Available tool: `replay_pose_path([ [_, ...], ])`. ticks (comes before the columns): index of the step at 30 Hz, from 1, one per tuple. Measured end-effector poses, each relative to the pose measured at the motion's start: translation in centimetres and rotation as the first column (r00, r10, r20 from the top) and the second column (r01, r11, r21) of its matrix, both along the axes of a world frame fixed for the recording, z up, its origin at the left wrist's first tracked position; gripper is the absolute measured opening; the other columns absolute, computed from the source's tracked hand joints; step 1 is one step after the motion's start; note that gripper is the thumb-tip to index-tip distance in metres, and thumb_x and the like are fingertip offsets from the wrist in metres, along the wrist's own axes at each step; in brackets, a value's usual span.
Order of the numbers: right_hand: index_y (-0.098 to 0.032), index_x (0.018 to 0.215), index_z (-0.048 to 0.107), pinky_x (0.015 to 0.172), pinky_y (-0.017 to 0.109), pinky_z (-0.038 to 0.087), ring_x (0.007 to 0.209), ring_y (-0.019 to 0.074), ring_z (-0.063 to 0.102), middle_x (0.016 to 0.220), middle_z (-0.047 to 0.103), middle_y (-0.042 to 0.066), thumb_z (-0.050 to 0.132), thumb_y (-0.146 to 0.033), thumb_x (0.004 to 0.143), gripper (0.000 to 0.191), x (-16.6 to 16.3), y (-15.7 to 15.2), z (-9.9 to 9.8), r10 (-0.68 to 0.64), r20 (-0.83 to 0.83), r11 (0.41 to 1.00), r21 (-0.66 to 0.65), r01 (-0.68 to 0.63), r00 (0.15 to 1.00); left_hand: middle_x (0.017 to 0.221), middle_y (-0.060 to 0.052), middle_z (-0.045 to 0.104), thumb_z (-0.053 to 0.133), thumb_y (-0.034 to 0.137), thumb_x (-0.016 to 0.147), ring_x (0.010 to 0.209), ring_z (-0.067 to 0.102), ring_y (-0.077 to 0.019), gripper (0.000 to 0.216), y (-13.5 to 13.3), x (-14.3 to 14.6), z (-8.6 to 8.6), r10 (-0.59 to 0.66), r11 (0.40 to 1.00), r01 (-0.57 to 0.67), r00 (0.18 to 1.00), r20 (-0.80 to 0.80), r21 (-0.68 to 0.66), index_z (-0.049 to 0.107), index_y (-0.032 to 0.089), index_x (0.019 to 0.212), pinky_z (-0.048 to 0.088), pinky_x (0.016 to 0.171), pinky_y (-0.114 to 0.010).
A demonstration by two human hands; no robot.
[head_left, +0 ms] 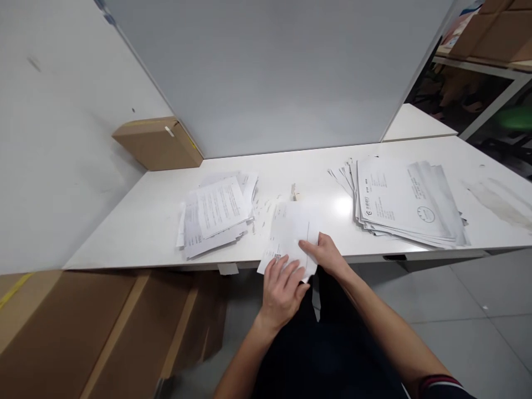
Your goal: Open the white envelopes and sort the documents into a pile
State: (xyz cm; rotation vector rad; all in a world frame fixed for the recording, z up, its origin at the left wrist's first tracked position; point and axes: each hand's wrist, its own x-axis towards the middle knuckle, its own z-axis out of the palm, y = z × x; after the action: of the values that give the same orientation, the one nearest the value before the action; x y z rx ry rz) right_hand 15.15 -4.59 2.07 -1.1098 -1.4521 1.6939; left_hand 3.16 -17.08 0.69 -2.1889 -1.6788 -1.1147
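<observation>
A few white printed sheets (291,230) lie at the near edge of the white table (137,221), overhanging it slightly. My left hand (282,288) rests on their near left corner with fingers laid flat on the paper. My right hand (326,252) pinches the near right part of the same sheets, thumb on top. A small wooden clip-like object (295,192) sits just beyond the sheets.
A loose pile of printed papers (216,213) lies to the left, a larger fanned stack (405,202) to the right. A cardboard box (158,143) stands at the back left by a grey partition (274,72). Big cartons (83,332) stand on the floor, lower left.
</observation>
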Motion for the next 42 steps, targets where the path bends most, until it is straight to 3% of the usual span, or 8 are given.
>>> replay_pose_path([
  [3, -0.015, 0.092, 0.066, 0.071, 0.036, 0.052, 0.086, 0.0263, 0.065, 0.091, 0.071, 0.008, 0.068, -0.039, 0.07, 0.033, 1.9, -0.4, -0.3, -0.047, -0.049, 0.995, -0.094, 0.042, 0.998, 0.099, -0.008, 0.06, 0.053, 0.024, 0.082, 0.098, 0.055, -0.0227, 0.019, -1.3, -1.2, -1.5, 0.196, 0.976, -0.217, 0.869, 0.454, -0.006, 0.056, 0.019, 0.1, 0.044, 0.086, -0.041],
  [5, -0.016, 0.092, 0.067, 0.072, 0.036, 0.053, 0.086, 0.0257, 0.066, 0.092, 0.071, 0.007, 0.07, -0.038, 0.068, 0.033, 2.8, -0.8, -0.2, -0.072, -0.113, 0.984, -0.172, 0.052, 0.991, 0.092, -0.006, 0.057, 0.056, 0.027, 0.081, 0.087, 0.056, -0.0182, 0.019, -1.6, -2.1, -2.0, 0.351, 0.929, -0.317, 0.576, 0.738, -0.194, 0.054, 0.019, 0.098, 0.046, 0.078, -0.035],
  [9, -0.017, 0.097, 0.067, 0.078, 0.038, 0.052, 0.086, 0.0249, 0.066, 0.093, 0.072, 0.007, 0.073, -0.035, 0.067, 0.035, 3.8, -1.4, -0.3, -0.096, -0.248, 0.953, -0.301, 0.017, 0.964, 0.098, -0.006, 0.061, 0.068, 0.032, 0.071, 0.083, 0.059, -0.0166, 0.045, -1.3, -2.4, -1.4, 0.401, 0.894, 0.204, 0.034, 0.915, -0.399, 0.051, 0.02, 0.111, 0.048, 0.073, -0.03],
  [12, -0.017, 0.1, 0.067, 0.081, 0.039, 0.051, 0.086, 0.0243, 0.066, 0.094, 0.072, 0.007, 0.073, -0.032, 0.068, 0.036, 4.3, -1.6, -0.6, -0.126, -0.311, 0.924, -0.383, -0.003, 0.942, 0.101, -0.006, 0.064, 0.074, 0.025, 0.065, 0.083, 0.059, -0.0157, 0.052, -0.8, -2.0, -0.4, 0.368, 0.869, 0.387, -0.088, 0.926, -0.309, 0.054, 0.021, 0.113, 0.049, 0.072, -0.027],
  [22, -0.016, 0.11, 0.062, 0.083, 0.043, 0.05, 0.088, 0.0254, 0.066, 0.098, 0.07, 0.01, 0.073, -0.033, 0.068, 0.047, 6.5, -2.9, -0.7, 0.129, -0.271, 0.912, -0.346, -0.221, 0.954, 0.093, -0.005, 0.066, 0.074, 0.024, 0.061, 0.083, 0.063, -0.0177, 0.068, 1.0, -1.9, 0.6, 0.359, 0.829, 0.384, 0.193, 0.913, -0.407, 0.041, 0.021, 0.121, 0.049, 0.071, -0.028],
  [30, -0.02, 0.112, 0.058, 0.082, 0.043, 0.05, 0.094, 0.0263, 0.064, 0.106, 0.067, 0.009, 0.071, -0.04, 0.068, 0.049, 6.4, -4.5, -0.7, 0.116, -0.188, 0.957, -0.24, -0.161, 0.975, 0.066, 0.004, 0.06, 0.073, 0.022, 0.061, 0.06, 0.056, -0.0098, 0.028, 2.3, -0.4, 1.6, 0.361, 0.907, 0.105, 0.306, 0.881, -0.408, 0.047, 0.018, 0.071, 0.042, 0.054, -0.019],
  [37, -0.019, 0.11, 0.057, 0.081, 0.041, 0.052, 0.096, 0.0261, 0.062, 0.109, 0.065, 0.009, 0.064, -0.037, 0.075, 0.04, 7.0, -4.4, 0.1, 0.191, -0.1, 0.97, -0.133, -0.204, 0.976, 0.059, -0.008, 0.062, 0.033, 0.062, 0.083, 0.061, 0.06, -0.0182, 0.06, 2.5, -1.5, 2.7, 0.335, 0.821, 0.439, 0.15, 0.93, -0.366, 0.067, 0.012, 0.073, 0.047, 0.055, -0.028],
  [42, -0.017, 0.105, 0.06, 0.079, 0.039, 0.051, 0.095, 0.0256, 0.061, 0.105, 0.066, 0.009, 0.064, -0.037, 0.075, 0.036, 6.6, -3.2, 2.5, 0.176, -0.013, 0.984, 0.012, -0.176, 0.984, 0.057, -0.002, 0.06, 0.059, 0.043, 0.077, 0.055, 0.056, -0.0158, 0.03, 2.6, -2.3, 5.7, 0.193, 0.912, 0.199, 0.562, 0.804, -0.358, 0.066, 0.015, 0.068, 0.046, 0.05, -0.026],
])
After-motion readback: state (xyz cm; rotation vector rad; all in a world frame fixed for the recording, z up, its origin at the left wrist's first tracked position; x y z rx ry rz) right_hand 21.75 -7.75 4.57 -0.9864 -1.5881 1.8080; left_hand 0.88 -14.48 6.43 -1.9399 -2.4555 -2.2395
